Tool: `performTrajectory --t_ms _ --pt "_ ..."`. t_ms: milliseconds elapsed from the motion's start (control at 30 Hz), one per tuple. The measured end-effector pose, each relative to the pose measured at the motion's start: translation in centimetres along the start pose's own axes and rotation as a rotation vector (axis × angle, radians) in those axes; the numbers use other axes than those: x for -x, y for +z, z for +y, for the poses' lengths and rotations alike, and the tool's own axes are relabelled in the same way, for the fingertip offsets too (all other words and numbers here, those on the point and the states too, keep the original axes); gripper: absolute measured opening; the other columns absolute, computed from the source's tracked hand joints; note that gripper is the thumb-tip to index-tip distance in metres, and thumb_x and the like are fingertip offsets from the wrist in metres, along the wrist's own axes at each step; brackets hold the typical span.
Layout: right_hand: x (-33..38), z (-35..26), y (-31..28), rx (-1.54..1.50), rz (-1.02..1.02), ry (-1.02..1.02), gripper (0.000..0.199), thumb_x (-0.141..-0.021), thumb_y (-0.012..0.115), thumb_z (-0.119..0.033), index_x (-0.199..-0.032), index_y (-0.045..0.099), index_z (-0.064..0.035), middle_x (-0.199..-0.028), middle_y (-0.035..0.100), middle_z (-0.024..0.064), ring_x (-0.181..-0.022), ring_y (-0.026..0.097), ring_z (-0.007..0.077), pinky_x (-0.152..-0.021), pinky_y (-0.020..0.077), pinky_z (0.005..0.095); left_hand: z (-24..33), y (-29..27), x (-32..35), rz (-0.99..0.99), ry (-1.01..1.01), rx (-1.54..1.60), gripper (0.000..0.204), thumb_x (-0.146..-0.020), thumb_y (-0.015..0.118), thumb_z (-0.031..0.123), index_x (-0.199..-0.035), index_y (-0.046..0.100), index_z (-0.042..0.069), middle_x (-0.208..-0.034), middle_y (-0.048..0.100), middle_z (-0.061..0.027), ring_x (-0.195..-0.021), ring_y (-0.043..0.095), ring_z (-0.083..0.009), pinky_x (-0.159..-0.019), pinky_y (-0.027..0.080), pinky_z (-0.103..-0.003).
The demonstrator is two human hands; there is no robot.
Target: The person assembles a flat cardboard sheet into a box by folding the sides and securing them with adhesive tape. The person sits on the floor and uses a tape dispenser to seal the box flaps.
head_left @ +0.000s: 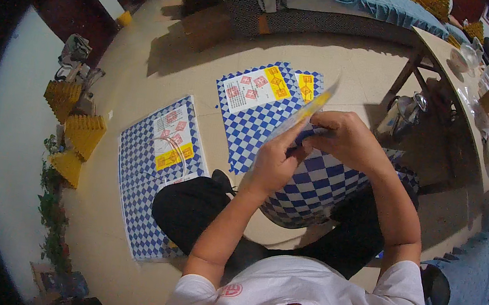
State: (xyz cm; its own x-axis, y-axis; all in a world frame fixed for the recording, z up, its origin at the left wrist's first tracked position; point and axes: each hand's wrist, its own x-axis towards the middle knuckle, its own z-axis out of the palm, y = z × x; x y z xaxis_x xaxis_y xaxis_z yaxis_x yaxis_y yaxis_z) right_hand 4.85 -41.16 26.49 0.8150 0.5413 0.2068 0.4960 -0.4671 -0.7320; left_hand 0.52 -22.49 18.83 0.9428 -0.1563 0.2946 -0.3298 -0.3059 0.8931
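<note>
Over my lap bends a blue-and-white checkered sheet (317,189), its far part raised and seen nearly edge-on, with a white and yellow printed panel. My left hand (278,164) is closed on the raised part, thumb on the near side. Fingers bent, my right hand (348,140) pinches the sheet's edge close to the left thumb; its fingertips are partly hidden. Beyond my hands, another checkered sheet (249,129) with a similar panel lies flat on the floor. Left of my knee rests a stack of checkered sheets (138,160) in clear wrapping, a thin cord lying on it.
Yellow ridged folded pieces (84,134) and a trailing plant (52,222) line the left wall. A cardboard box (203,28) stands at the back beside a sofa (327,22). At right, a cluttered table (469,86) has a metal kettle (404,112) below it.
</note>
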Motion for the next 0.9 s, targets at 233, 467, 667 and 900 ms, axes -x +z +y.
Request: performTrajectory --t_ms 233,467,667,900 --pt "0.5 -1.4 0.5 0.062 -0.014 0.084 0.027 -0.075 0.082 -0.012 -0.097 0.069 -0.0016 -0.086 0.069 0.0184 -0.080 0.070 0.0350 -0.074 0.0533 0.0412 -0.9 -0.2 1.2 0.078 0.116 -0.068 0.036 -0.097 0.059 0.004 -0.132 0.063 -0.002 -0.109 0.074 -0.0193 -0.095 0.071 -0.0204 -0.081 0.055 -0.033" --pt "-0.3 -1.9 2.4 0.216 0.404 -0.271 0.035 -0.070 0.083 -0.005 -0.102 0.068 -0.0074 -0.107 0.067 0.0124 -0.112 0.060 0.0349 -0.088 0.0530 0.0401 -1.3 -0.6 1.6 0.156 0.156 -0.188 0.024 -0.094 0.064 0.000 -0.117 0.070 -0.001 -0.103 0.074 -0.0197 -0.092 0.074 -0.0264 -0.081 0.056 -0.039" --pt "-1.2 0.5 1.0 0.008 0.174 -0.341 0.018 -0.077 0.082 -0.004 -0.091 0.069 -0.0067 -0.095 0.069 0.0092 -0.091 0.067 0.0288 -0.082 0.0549 0.0362 -0.6 -0.9 1.1 0.155 0.199 -0.098 0.024 -0.099 0.069 0.016 -0.114 0.072 -0.002 -0.090 0.075 -0.0089 -0.079 0.067 -0.0121 -0.073 0.054 -0.030" --pt "-1.9 0.4 -1.6 -0.240 0.412 -0.349 0.013 -0.086 0.077 0.001 -0.097 0.071 -0.0042 -0.097 0.070 0.0050 -0.090 0.070 0.0165 -0.079 0.0576 0.0299 -2.7 -2.8 2.8 0.001 -0.134 0.052 0.030 -0.094 0.076 0.026 -0.112 0.076 0.002 -0.092 0.078 -0.0116 -0.073 0.069 -0.0179 -0.071 0.054 -0.029"
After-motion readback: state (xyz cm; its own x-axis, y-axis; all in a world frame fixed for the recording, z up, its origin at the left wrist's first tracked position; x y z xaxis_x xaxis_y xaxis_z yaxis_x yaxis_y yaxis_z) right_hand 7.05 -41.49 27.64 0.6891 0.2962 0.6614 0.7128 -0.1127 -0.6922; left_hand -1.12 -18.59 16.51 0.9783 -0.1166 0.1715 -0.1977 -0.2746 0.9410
